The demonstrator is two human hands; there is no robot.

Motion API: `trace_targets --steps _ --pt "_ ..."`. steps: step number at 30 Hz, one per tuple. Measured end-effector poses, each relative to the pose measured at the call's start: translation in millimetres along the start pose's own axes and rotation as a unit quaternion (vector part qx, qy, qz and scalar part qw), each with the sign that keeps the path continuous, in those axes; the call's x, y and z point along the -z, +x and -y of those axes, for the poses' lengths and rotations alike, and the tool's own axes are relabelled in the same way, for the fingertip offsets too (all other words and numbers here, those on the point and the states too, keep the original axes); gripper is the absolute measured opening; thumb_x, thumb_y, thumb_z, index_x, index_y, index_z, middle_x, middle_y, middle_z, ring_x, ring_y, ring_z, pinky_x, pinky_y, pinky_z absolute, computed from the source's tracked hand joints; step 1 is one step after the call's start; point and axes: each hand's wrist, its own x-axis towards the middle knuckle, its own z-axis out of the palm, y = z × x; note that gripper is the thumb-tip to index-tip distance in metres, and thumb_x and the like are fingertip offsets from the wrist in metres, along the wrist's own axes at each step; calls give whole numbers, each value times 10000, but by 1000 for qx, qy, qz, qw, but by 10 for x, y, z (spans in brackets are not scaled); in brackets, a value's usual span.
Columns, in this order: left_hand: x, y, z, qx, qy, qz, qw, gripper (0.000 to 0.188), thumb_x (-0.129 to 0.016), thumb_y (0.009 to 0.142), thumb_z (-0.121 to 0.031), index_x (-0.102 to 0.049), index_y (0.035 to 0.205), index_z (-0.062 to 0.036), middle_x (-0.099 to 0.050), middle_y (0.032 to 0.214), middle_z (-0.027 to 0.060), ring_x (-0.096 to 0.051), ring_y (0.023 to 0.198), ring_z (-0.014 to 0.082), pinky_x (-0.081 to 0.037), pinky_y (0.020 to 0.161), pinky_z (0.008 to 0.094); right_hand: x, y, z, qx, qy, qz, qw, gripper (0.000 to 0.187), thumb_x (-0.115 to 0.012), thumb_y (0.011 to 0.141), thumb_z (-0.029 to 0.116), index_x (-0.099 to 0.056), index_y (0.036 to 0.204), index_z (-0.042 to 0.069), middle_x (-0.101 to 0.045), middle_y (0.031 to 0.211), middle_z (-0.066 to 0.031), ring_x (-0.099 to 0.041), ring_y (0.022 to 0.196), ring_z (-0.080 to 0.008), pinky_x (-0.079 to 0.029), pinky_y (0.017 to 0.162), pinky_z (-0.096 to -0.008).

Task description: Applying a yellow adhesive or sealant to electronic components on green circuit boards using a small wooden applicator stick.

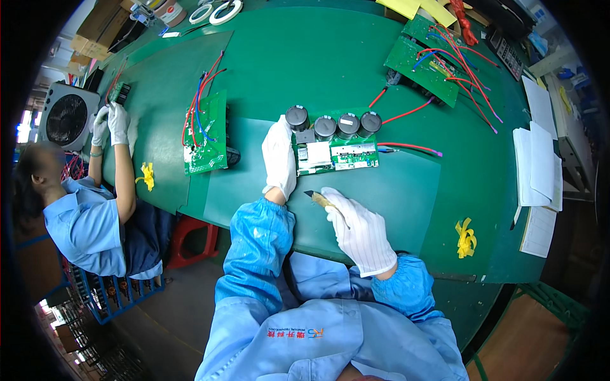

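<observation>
On the tabletop (305,70) before us lies the board (335,159), its four black capacitors (325,129) along the far edge. Our left hand (278,155) rests against its left edge, fingers together; whether it truly grips, we cannot tell. Our right hand (362,232) is closed round a dark-tipped tool (319,199), near the board but not touching. We would do well to brace the board gently and guide the tip lightly, clear of the capacitors. Red wires (410,146) trail off the right side and could snag. Other boards lie left (208,136) and upper right (422,70); yellow strips (466,239) and papers (534,166) sit well apart.
</observation>
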Motion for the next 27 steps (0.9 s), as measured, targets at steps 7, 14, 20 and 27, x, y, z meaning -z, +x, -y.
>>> trace_targets --steps 7,14,20,27 --pt "55 73 56 -91 81 53 991 257 -477 1072 -132 -607 1211 40 -668 1150 229 -648 1027 405 -511 913 394 493 120 -190 39 -106 -29 993 297 -730 880 148 -721 1177 145 -672 907 -36 -650 752 -240 -523 675 -372" --pt "32 119 -29 -84 89 62 991 246 -501 1056 -128 -618 1224 9 -691 1110 217 -671 993 411 -528 882 398 697 195 -581 136 -224 -69 963 466 -719 792 81 -706 1254 139 -630 976 -20 -622 866 -229 -492 755 -388" --pt "36 144 -16 -84 129 85 984 259 -493 1049 -117 -593 1264 -11 -669 1140 196 -651 987 421 -525 873 436 536 246 -676 75 -89 -120 986 379 -746 846 147 -688 1219 111 -628 934 -63 -631 763 -264 -495 631 -373" --pt "49 142 -70 -102 145 101 979 269 -464 1056 -118 -586 1276 -23 -655 1166 189 -640 1027 415 -518 887 437 562 484 -644 166 -142 14 976 569 -736 768 127 -641 1329 141 -551 850 -28 -608 709 -195 -457 547 -365"
